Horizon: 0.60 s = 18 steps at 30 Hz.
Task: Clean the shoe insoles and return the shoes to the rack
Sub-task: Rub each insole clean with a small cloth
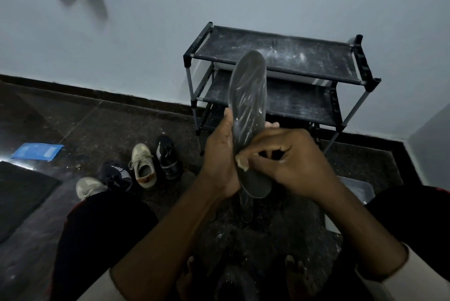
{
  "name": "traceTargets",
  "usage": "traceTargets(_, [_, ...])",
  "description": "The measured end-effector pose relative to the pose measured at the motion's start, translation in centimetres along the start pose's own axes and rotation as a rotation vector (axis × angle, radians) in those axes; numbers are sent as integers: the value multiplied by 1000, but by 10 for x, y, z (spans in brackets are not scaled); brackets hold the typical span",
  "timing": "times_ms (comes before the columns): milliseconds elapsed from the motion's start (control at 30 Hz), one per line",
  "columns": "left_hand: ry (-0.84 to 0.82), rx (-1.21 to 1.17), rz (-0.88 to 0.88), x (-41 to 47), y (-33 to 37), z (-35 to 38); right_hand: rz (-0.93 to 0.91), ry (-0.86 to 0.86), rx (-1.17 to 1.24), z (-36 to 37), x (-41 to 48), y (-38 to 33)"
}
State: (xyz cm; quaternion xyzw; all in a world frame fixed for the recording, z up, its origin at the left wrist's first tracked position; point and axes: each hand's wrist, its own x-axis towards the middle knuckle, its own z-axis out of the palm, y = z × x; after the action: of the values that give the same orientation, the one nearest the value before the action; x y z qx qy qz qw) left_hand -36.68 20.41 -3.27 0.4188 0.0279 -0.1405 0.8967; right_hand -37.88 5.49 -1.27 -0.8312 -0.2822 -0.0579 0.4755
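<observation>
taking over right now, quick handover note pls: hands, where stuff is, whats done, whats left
Hands: left hand grips the insole upright; right hand pinches its lower edge.
Things: four shoes sit on the floor, left of the rack.
Done: this insole is out of its shoe; how clean it is cannot be told.
Left: finish the insoles, refit them, put the shoes on the rack.
</observation>
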Motion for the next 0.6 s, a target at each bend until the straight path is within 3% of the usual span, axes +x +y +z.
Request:
traceTargets(100, [-6, -22, -17, -2, -2, 3, -14, 91, -23, 6, 0, -2])
traceTargets(233, [28, 20, 14, 4, 4, -4, -13, -109, 10, 0, -9, -3])
traceTargets(367, [6, 16, 22, 3, 2, -3, 55, 51, 24, -2, -7, 1])
traceTargets(467, [14, 3, 18, 2, 2, -4, 116, -8, 16, 2, -11, 2])
traceTargets(600, [-5, -74, 26, 3, 3, -5, 249, 17, 201, -2, -11, 8])
